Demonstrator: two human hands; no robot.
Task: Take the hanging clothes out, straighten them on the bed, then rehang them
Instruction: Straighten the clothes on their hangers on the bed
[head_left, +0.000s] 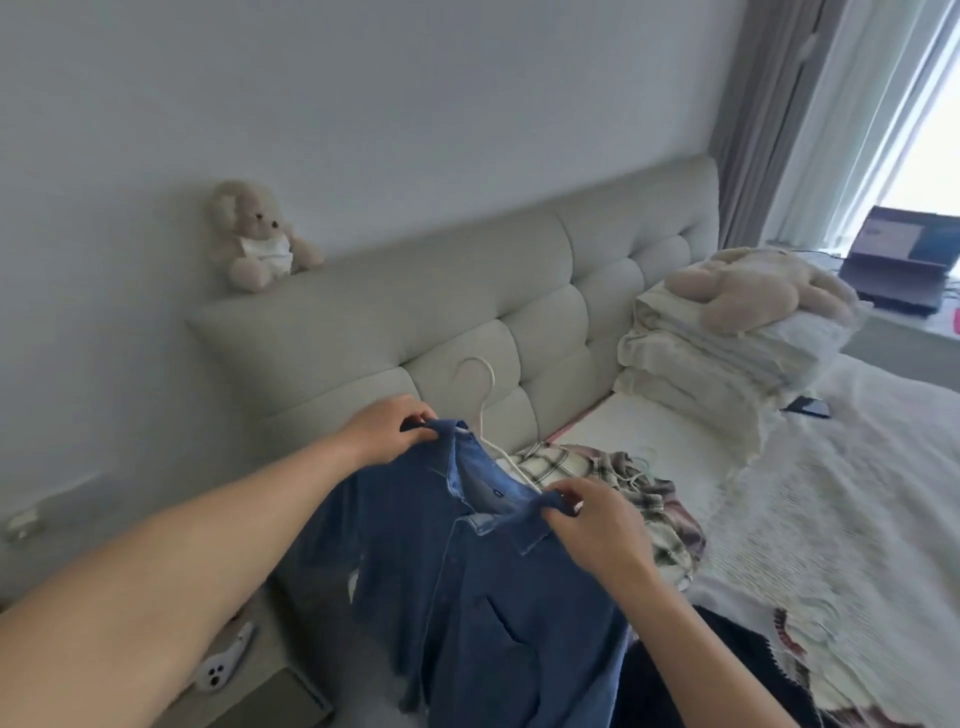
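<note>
Denim fills my view: the blue shirt (478, 582) hangs on a white hanger (485, 410) above the near edge of the bed (831, 493). My left hand (387, 434) pinches one shoulder, my right hand (592, 512) the other, fingers curled into cloth. Beside it, a plaid garment (623, 483) lies on the bed.

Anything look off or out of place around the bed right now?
Nothing damaged or spilled. The plaid shirt lies rumpled on the bed, not yet straightened. The hanger sits askew in the denim shirt, which both hands, left and right, grip at the collar.
</note>
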